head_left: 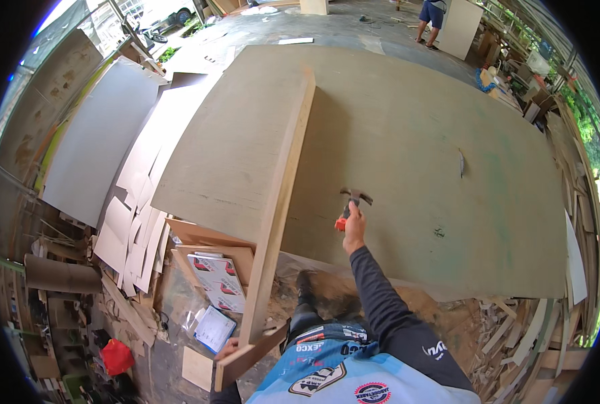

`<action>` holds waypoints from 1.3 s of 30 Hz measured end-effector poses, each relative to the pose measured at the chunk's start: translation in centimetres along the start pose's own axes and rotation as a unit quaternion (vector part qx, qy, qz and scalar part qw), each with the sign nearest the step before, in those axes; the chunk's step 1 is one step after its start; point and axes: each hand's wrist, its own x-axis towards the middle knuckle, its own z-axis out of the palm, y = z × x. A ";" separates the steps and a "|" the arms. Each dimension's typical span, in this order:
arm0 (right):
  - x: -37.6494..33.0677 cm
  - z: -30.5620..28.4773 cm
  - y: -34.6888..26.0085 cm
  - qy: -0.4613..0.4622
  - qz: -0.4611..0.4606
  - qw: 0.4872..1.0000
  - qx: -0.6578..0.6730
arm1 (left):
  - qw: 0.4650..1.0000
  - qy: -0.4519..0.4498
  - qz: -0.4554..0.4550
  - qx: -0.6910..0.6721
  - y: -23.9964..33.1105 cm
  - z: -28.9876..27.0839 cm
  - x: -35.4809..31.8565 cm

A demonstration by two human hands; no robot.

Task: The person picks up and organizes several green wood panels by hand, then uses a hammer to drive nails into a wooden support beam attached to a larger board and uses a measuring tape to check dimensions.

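A claw hammer (351,205) with an orange and black handle is gripped by the right hand (354,227), whose fingers are closed around the handle. The hammer's dark steel head is held raised over the near part of a large plywood sheet (408,135), which lies flat and fills most of the view. A long wooden plank (280,195) is stood on its edge on the sheet, running from the far middle of the sheet back toward the person. Its near end is held by the left hand (228,349), which is seen low in the picture and appears to be closed on the plank end, though most of the fingers are hidden behind the wood. A small dark object (461,163), too small to be identified, is seen lying on the sheet well to the right of the hammer. Pale offcut boards (135,229) are stacked to the left of the sheet, and a red bag (117,355) is seen on the floor below them. Another person's legs (431,23) are visible at the far end of the workshop.
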 end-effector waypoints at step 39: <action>10.2 22.3 -0.1 0.112 -0.143 0.983 0.008 | 0.967 -0.089 -0.198 0.130 2.6 -8.7 -0.1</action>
